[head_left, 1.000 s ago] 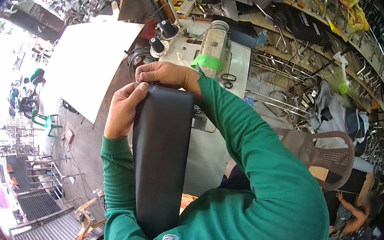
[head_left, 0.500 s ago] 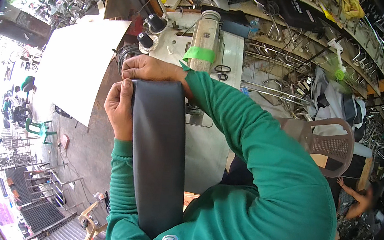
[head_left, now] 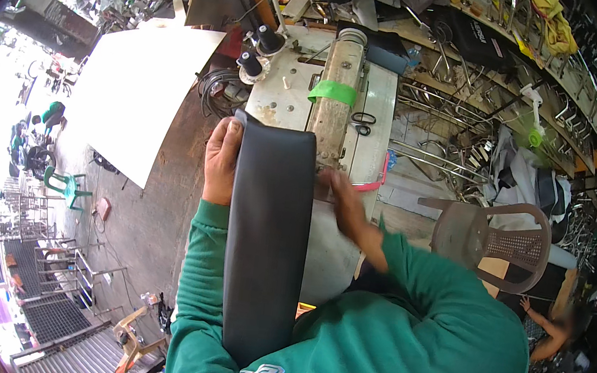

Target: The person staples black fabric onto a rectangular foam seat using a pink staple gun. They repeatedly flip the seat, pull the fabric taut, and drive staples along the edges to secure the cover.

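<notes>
A long black vinyl-covered cushion (head_left: 266, 242) stretches away from my chest, its near end against my green sleeve. Its far left corner is gripped by my left hand (head_left: 220, 166), thumb and fingers closed on the cover edge, where a bit of material sticks up. To the right of the cushion, my right hand (head_left: 344, 205) is smeared by motion near its far right side, apart from it; its fingers cannot be made out. Beyond, a worn sewing machine (head_left: 331, 127) with a green band around its arm stands on a pale table (head_left: 277, 114).
Black-handled scissors (head_left: 363, 124) lie right of the machine; black thread cones (head_left: 269, 39) stand left of it. A brown plastic chair (head_left: 463, 231) is at the right, below racks of metal frames. A large white sheet (head_left: 151, 92) lies at the left. Another person's arm (head_left: 547, 333) shows far right.
My right hand has left the cushion's far left corner and swung right and nearer. More of the cushion's far end shows. My left hand still grips the corner; the whole view has shifted slightly.
</notes>
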`<state>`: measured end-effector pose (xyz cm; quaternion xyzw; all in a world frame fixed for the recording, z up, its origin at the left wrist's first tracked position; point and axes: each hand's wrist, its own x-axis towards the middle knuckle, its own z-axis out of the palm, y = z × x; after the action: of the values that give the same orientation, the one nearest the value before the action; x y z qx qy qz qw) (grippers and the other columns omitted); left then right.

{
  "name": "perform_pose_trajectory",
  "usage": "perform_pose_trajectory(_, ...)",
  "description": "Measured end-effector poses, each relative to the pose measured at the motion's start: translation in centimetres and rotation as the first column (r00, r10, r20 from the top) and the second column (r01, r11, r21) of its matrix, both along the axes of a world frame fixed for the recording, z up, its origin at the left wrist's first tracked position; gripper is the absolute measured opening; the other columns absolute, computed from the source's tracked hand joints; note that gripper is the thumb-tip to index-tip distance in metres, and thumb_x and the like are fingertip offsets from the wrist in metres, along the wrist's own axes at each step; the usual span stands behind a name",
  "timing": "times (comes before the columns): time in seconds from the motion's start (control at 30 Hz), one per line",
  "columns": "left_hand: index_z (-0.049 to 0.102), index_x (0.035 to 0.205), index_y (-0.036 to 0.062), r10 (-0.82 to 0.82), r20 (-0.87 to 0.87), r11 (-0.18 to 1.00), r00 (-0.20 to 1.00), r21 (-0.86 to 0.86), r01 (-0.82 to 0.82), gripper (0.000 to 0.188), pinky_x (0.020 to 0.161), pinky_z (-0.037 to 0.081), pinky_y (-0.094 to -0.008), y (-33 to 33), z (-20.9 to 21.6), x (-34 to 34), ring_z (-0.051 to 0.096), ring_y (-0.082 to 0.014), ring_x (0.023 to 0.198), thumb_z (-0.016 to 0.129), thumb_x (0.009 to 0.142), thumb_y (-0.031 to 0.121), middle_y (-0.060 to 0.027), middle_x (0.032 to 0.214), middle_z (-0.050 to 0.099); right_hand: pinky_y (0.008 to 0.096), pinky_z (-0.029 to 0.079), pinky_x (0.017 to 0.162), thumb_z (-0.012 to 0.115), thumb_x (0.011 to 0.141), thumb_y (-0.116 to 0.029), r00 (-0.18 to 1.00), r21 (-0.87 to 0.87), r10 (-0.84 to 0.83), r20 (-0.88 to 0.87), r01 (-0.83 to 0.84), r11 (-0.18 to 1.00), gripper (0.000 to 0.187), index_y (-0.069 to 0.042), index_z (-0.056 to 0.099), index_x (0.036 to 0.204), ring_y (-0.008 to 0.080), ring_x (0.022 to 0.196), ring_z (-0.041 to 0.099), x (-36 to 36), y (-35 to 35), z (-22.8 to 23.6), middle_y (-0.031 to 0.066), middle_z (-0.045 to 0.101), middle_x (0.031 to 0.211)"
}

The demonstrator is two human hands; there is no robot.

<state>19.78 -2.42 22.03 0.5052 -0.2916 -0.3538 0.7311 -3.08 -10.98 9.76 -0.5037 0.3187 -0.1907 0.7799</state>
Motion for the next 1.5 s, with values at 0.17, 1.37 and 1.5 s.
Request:
perform_pose_trajectory(0.17,0.066,0.102,0.0092,-0.052,-0.094,0.999,0.994,0.008,0.053,0.025,0.070,0.046,-0.0211,0.6,1.5,-2.3,0.054,-0.0011,0.077,0.058,0.120,0.025,0.0071,0.090,0.063,0.0637,0.042,0.120,0.040,0.089,-0.103,0.787,0.710,0.513,0.343,-0.575,0.407,0.125,-0.013,0.028,0.175,0.0365,0.151,0.050,-4.9,12.2,-2.2,0.0165,0.042,0.172)
perform_pose_trajectory(1.37,0.063,0.109,0.0078,-0.508,0.738,0.856,0.445,0.488,0.169,0.038,0.079,0.054,-0.0535,2.0,-24.7,-12.3,0.071,-0.0431,0.089,0.091,0.088,0.023,-0.0140,0.089,0.072,0.0580,0.060,0.074,0.066,0.102,-0.036,0.768,-0.707,0.381,-0.515,-0.632,0.318,0.034,-0.006,0.058,0.116,0.0478,0.082,0.075,-16.7,-0.1,-12.0,0.0243,0.074,0.090)
perform_pose_trajectory(1.5,0.063,0.108,0.0083,-0.533,0.677,0.837,0.507,0.509,0.201,0.033,0.081,0.056,-0.0533,2.0,-24.4,-11.9,0.073,-0.0431,0.091,0.087,0.091,0.023,-0.0150,0.089,0.074,0.0568,0.061,0.071,0.064,0.104,-0.036,0.746,-0.711,0.233,-0.623,-0.665,0.230,0.034,-0.006,0.055,0.117,0.0456,0.079,0.076,-13.7,0.5,-11.1,0.0219,0.076,0.089)
